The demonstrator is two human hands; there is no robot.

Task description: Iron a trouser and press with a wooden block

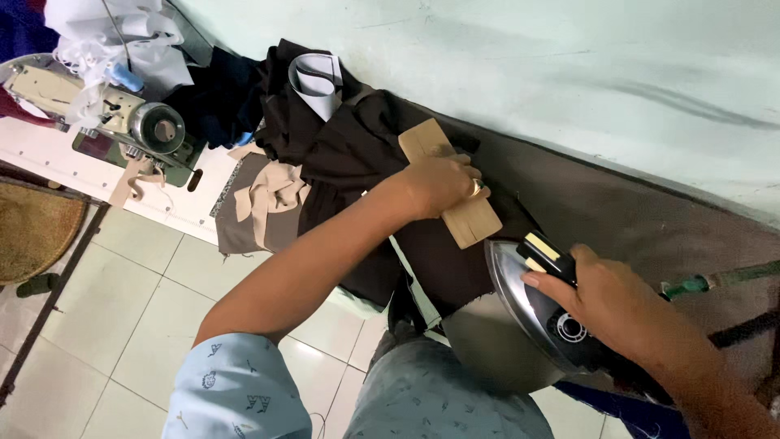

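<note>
Left hand (443, 183) presses flat on a wooden block (451, 183) atop dark brown cloth (439, 260); right hand (605, 301) grips the shiny steel iron (512, 325).

left hand (439, 185) presses wooden block (448, 195) on dark brown cloth (357, 154) | right hand (605, 305) grips iron (512, 317) handle

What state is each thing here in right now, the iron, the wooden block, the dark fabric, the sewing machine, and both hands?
Iron: flat on the board, gripped by its handle.
Wooden block: lying flat on the dark fabric, pressed down.
Dark fabric: spread under the block, bunched further back.
Sewing machine: idle, draped with white cloth.
Left hand: palm down on the block.
Right hand: closed on the iron's handle.
</note>
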